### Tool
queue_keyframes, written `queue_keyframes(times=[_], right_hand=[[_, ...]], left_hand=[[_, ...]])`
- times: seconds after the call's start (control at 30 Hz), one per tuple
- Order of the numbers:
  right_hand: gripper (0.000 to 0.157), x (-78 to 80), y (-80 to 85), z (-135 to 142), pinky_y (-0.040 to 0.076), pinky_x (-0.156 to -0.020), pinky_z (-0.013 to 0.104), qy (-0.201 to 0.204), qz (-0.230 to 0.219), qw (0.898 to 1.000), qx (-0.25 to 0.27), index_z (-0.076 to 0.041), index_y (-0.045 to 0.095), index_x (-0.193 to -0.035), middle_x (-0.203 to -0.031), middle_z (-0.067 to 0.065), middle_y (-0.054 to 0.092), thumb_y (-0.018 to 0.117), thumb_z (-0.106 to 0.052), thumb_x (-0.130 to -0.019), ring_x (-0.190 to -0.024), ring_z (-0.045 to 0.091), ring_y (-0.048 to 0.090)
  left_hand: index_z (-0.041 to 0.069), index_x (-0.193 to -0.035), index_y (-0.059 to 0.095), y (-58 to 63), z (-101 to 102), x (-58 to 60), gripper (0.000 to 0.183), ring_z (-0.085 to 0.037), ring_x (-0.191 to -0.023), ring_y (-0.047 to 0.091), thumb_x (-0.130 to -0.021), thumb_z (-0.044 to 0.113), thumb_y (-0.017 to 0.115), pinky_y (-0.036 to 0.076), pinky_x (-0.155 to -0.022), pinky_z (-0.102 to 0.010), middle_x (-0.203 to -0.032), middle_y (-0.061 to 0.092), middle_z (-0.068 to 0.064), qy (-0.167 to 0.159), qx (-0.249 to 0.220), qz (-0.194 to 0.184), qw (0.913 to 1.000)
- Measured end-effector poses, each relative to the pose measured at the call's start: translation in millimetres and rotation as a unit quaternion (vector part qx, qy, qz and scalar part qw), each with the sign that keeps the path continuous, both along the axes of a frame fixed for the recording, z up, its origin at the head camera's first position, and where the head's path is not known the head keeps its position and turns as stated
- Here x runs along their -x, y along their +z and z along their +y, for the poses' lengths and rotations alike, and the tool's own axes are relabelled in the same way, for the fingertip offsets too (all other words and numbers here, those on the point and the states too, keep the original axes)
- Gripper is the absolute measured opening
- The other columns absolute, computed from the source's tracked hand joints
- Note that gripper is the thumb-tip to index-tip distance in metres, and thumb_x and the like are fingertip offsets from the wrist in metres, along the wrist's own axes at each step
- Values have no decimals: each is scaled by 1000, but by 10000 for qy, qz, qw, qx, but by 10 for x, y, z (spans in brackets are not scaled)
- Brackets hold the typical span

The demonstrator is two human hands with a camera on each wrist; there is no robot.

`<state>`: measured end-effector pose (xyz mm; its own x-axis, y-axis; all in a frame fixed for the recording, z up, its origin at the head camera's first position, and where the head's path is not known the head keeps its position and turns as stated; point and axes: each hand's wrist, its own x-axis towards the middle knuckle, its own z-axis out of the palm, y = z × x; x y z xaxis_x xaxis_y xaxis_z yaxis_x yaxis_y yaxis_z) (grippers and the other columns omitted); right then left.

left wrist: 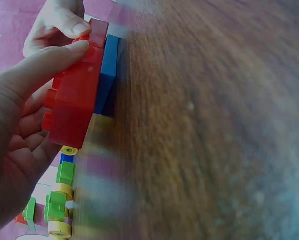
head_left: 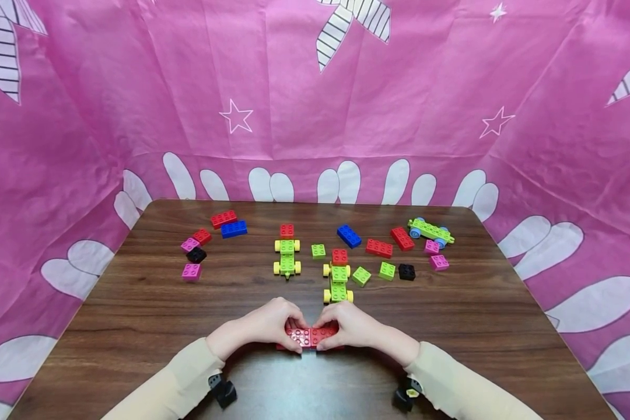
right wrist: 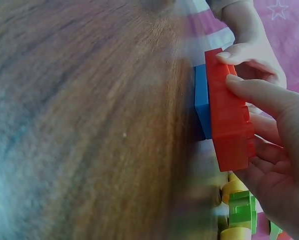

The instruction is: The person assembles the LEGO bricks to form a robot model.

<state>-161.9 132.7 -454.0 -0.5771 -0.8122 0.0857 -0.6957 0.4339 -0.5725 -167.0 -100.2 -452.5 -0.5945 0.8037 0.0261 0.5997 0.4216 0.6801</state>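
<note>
Fingers of the left hand (head_left: 270, 322) pinch the left red block (head_left: 300, 337); the right hand (head_left: 353, 324) pinches the right red block (head_left: 320, 335); both meet over a blue block (left wrist: 107, 72) on the table's (head_left: 304, 391) near side.

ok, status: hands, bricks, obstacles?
Left hand pinches left red brick; right hand, right red brick. Bricks end to end, blue brick beneath. Yellow-wheeled car just beyond hands.

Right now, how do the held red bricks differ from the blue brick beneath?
The red bricks lie above; the blue brick sits underneath. The left hand and right hand hold the red bricks; neither visibly touches the blue brick. The red bricks extend past the blue brick. All are straight-sided.
</note>
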Motion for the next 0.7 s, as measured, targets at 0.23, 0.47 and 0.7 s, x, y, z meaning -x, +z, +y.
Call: queue_keyframes(times=[0.23,0.47,0.7], right_hand=[[27,5,34,-15,38,-59,8,-78,-91,9998,-155,-13,77,-94,-78,-10,65,81,-31,-74,-69,-6,49],[26,-5,27,-26,37,-57,8,-123,-118,9998,-136,-13,77,-92,-77,-10,65,83,-31,-73,-68,-6,49],[26,-3,10,-19,37,-56,8,-45,17,10000,80,-12,77,-90,-75,-8,64,83,-30,-72,-67,-5,49]], left_hand=[[12,-91,75,3,4,1,30,7,-68,55,-67,25,87,48,-62,-10,-80,69,9,19,3,-66,10000],[11,-90,75,11,8,6,30,8,-67,54,-67,25,88,47,-61,-9,-79,69,9,-37,0,24,10000],[12,-91,76,1,16,13,30,8,-67,54,-67,25,88,47,-60,-9,-79,69,10,-27,17,12,10000]])
